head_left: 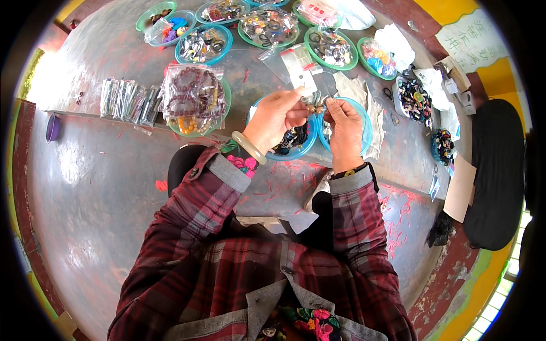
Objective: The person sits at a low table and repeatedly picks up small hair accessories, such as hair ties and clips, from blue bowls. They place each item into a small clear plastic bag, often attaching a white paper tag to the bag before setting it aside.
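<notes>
Between my two hands, above two blue baskets, hangs a small trinket with brownish-gold beads; its exact kind is too small to make out. My left hand is closed, fingers curled at the trinket's left side. My right hand pinches its right side between thumb and forefinger. Just beyond my left fingertips is a white card; whether they touch it I cannot tell. Below my hands, the left blue basket holds dark small pieces. The right blue basket is partly hidden by my right hand.
Bagged bead bracelets lie on a green basket at left, beside packets of slim items. Several baskets of bagged trinkets, including a green basket, line the far side. A white tray of dark pieces and scissors are at right.
</notes>
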